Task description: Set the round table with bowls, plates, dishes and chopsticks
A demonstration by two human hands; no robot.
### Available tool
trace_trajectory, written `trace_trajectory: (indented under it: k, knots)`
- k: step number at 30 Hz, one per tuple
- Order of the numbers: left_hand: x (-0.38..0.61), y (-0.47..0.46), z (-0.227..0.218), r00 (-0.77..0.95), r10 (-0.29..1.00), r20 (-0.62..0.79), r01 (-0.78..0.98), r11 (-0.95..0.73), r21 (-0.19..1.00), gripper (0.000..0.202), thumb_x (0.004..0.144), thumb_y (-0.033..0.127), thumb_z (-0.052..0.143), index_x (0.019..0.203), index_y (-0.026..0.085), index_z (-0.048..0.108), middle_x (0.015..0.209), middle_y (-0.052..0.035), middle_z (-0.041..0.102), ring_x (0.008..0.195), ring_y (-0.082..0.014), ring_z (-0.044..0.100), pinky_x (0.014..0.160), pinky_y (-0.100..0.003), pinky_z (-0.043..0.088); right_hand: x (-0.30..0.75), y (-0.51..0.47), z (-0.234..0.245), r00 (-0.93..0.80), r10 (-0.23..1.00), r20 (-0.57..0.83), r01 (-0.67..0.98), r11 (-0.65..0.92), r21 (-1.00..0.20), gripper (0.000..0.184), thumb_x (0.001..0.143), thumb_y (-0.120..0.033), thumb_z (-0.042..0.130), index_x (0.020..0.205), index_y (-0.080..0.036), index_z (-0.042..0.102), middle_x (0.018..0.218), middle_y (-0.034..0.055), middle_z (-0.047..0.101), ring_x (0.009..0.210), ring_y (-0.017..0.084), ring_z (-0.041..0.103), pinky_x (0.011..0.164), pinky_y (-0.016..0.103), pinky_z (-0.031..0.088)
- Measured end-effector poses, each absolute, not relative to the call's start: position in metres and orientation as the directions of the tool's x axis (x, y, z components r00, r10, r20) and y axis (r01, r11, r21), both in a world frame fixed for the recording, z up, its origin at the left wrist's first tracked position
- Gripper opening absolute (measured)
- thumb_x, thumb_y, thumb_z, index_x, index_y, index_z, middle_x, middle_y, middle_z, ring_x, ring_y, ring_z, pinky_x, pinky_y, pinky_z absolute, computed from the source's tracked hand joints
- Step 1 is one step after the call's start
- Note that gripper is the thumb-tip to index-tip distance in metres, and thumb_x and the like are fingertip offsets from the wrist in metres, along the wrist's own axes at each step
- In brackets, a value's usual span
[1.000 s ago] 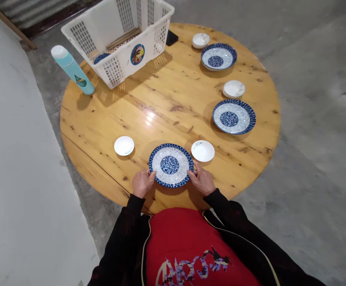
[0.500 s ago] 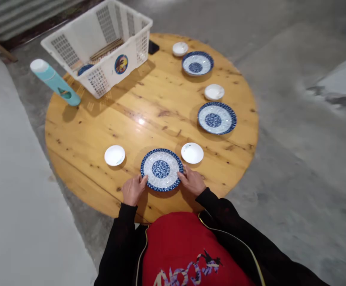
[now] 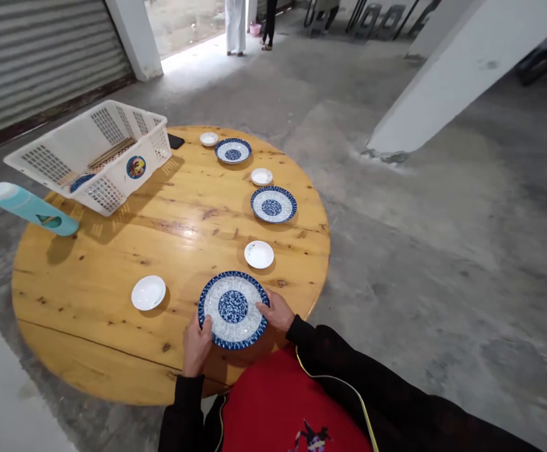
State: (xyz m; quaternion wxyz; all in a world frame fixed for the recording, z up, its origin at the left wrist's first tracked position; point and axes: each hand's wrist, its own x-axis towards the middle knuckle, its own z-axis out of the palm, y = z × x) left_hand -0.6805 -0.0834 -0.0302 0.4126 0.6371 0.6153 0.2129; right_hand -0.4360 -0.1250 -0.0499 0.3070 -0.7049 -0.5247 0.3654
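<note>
A blue-and-white patterned plate point(image 3: 233, 307) is gripped by its rim at the table's near edge. My left hand point(image 3: 196, 344) pinches its left side, thumb on top. On its right side my right hand point(image 3: 277, 310) holds it the same way, fingers partly hidden beneath. The plate appears slightly raised, with its shadow below. A small white dish point(image 3: 259, 255) lies just beyond it, and another white dish point(image 3: 149, 293) lies to its left. Farther along the right side sit two more patterned plates, a nearer plate point(image 3: 274, 205) and a far plate point(image 3: 233, 151).
The round wooden table point(image 3: 113, 263) bears a white plastic basket point(image 3: 113, 179) with chopsticks inside, a teal bottle point(image 3: 32, 208) and a black phone point(image 3: 176, 141). Small dishes point(image 3: 261, 177) stand by the far plates. A white pillar point(image 3: 424, 81) rises at right; people stand near the doorway.
My view has tilted up and turned right, bringing the doorway and people into sight. Both hands still hold the plate, which looks larger and a little lifted.
</note>
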Motion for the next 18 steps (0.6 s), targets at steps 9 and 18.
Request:
trace_trajectory:
  k: [9,18]
  knots:
    - [-0.681,-0.128,-0.029,0.27,0.901,-0.338,0.483,0.177,0.857,0.044,0.088,0.048,0.044,0.113,0.019,0.067,0.118,-0.015,0.071,0.112,-0.0293,0.066,0.1,-0.041,0.051,-0.445,-0.208,-0.035,0.287,0.933,-0.215,0.458,-0.331,-0.825,0.018,0.082,-0.024,0.053,0.099,-0.021,0.058,0.084,0.0041,0.066,0.082,0.022,0.061,0.077,0.031,0.047]
    - [-0.66,-0.168,0.009,0.096,0.945,-0.313,0.582,0.202,0.788,0.045,0.083,0.052,0.052,0.107,0.017,0.067,0.109,-0.0108,0.073,0.11,-0.0296,0.064,0.096,-0.038,0.051,-0.419,-0.216,-0.014,0.121,0.955,-0.27,0.353,-0.296,-0.887,0.02,0.082,-0.025,0.054,0.1,-0.02,0.056,0.084,0.0019,0.062,0.076,0.019,0.055,0.071,0.029,0.042]
